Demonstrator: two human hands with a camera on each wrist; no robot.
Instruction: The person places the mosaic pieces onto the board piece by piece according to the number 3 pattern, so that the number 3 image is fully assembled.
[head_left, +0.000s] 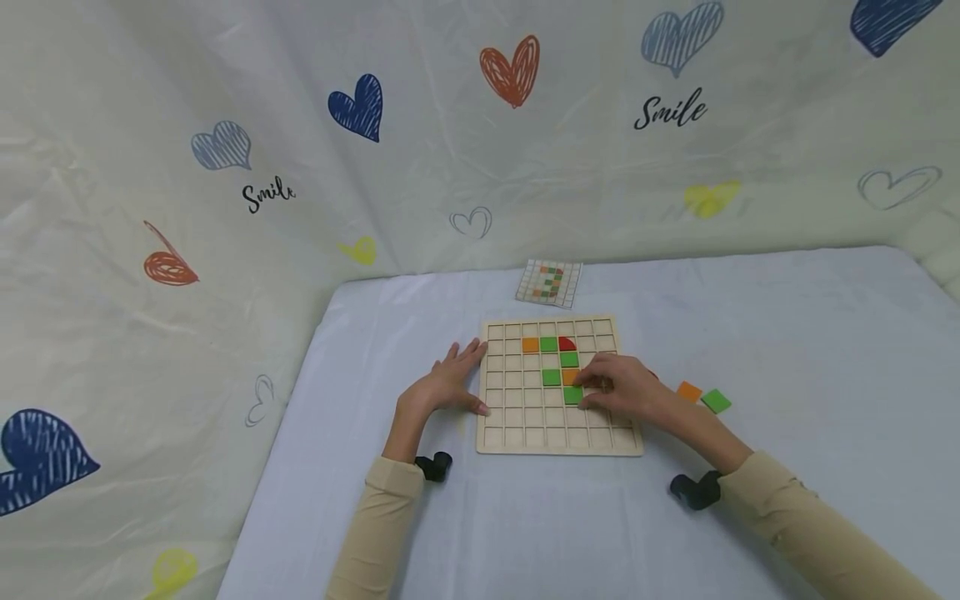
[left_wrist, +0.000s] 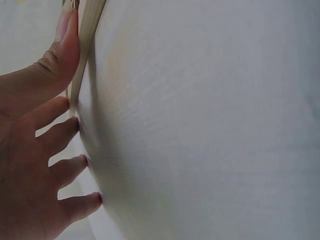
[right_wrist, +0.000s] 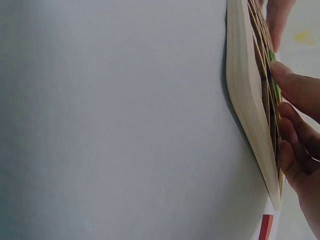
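A wooden grid board (head_left: 525,442) lies on the table with orange, green and red tiles set in its cells. My left hand (head_left: 447,383) is at the board's left edge, fingers spread and thumb (left_wrist: 70,50) against the rim. Over the right part of the board, my right hand (head_left: 618,385) has its fingertips at an orange tile (head_left: 570,377) and its thumb at a green tile (head_left: 573,395). Thumb and fingers stand apart there. Above these sit another green tile (head_left: 569,359) and a red rounded tile (head_left: 567,343). The right hand hides some cells.
Loose orange (head_left: 688,392) and green (head_left: 716,401) tiles lie right of the board. A red piece (right_wrist: 266,227) shows near its corner in the right wrist view. Behind the board lies a pattern card (head_left: 550,283). A cloth with hearts hangs behind the white-covered table (head_left: 555,533).
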